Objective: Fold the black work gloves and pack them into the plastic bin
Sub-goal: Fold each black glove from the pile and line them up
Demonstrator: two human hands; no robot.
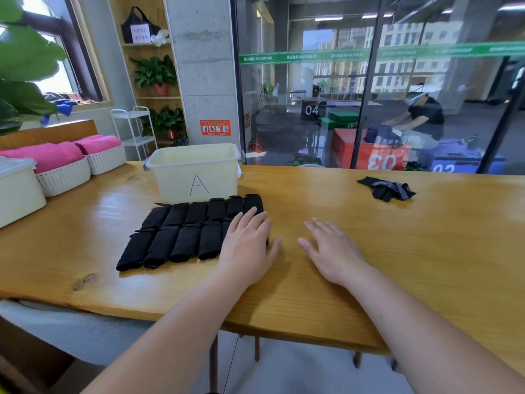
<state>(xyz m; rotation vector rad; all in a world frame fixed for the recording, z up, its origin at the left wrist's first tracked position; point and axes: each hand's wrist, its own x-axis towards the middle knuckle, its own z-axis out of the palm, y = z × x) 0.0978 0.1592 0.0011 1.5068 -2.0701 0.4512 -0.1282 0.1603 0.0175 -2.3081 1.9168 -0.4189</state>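
Black work gloves, folded into short rolls, lie in two rows on the wooden table, directly in front of the pale plastic bin marked with a letter A. The left hand rests palm down on the right end of the rows, fingers straight and together, gripping nothing. The right hand is palm down just beside it over bare wood, fingers spread and relaxed, holding nothing. A loose pile of unfolded gloves lies well apart to the right, near the glass. Two white baskets of pink towels stand at the far left.
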